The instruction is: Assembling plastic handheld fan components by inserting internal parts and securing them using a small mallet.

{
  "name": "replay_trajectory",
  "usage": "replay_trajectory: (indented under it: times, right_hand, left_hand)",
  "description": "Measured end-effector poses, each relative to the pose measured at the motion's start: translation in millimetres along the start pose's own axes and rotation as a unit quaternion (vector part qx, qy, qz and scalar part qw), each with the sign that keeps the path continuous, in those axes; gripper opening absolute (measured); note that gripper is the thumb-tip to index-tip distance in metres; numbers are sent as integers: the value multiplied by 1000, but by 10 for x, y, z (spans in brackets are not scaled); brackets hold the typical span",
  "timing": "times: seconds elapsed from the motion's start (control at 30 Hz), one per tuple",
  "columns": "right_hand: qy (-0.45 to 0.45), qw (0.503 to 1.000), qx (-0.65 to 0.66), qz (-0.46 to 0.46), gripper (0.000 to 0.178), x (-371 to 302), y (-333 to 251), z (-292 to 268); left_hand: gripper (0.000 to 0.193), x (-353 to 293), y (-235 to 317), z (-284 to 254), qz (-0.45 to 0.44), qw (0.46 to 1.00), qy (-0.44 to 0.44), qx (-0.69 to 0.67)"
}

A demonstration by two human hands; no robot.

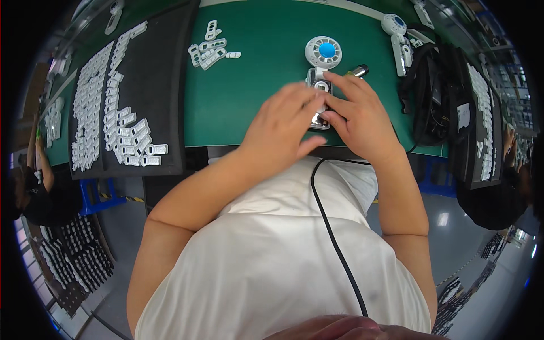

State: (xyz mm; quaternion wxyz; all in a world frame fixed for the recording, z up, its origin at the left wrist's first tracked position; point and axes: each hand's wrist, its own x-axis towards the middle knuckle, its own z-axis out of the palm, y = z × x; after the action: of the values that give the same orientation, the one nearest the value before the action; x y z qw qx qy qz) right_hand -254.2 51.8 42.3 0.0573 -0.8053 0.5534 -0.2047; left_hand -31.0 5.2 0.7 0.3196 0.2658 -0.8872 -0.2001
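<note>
A small handheld fan lies on the green table in front of me. Its round white head point(323, 52) has a blue centre, and its handle point(319, 121) points toward me with grey or clear parts showing. My right hand point(360, 113) grips the handle from the right, with thumb and fingers bent against it. Over the handle's left side reaches my left hand point(281, 120), slightly blurred, its fingers stretched out and its thumb standing apart. Both hands cover much of the handle, so the fingertips' contact is partly hidden.
White casing parts point(209, 52) lie in a loose group at the table's back left. A black mat point(161, 85) bears rows of white parts. Right of the fan is a short cylindrical metal-and-black object point(358, 71). A black bag point(433, 96) and another fan point(401, 54) sit farther right. A black cable point(331, 232) crosses my lap.
</note>
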Motion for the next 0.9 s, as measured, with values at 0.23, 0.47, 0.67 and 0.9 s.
replay_trajectory:
  times: [0.23,0.47,0.67,0.9]
  right_hand:
    - [52,972,-148,175,44,-427,222,-171]
    - [-11,947,184,263,38,-711,45,-265]
    - [-58,976,141,155,54,-559,-202,-207]
    - [98,989,105,17,51,-636,-125,-54]
  left_hand:
    - [73,-180,110,49,56,992,-34,105]
    - [66,-168,119,72,61,991,-21,118]
    - [65,-183,99,99,54,991,-11,125]
    - [62,-174,121,91,52,993,-13,105]
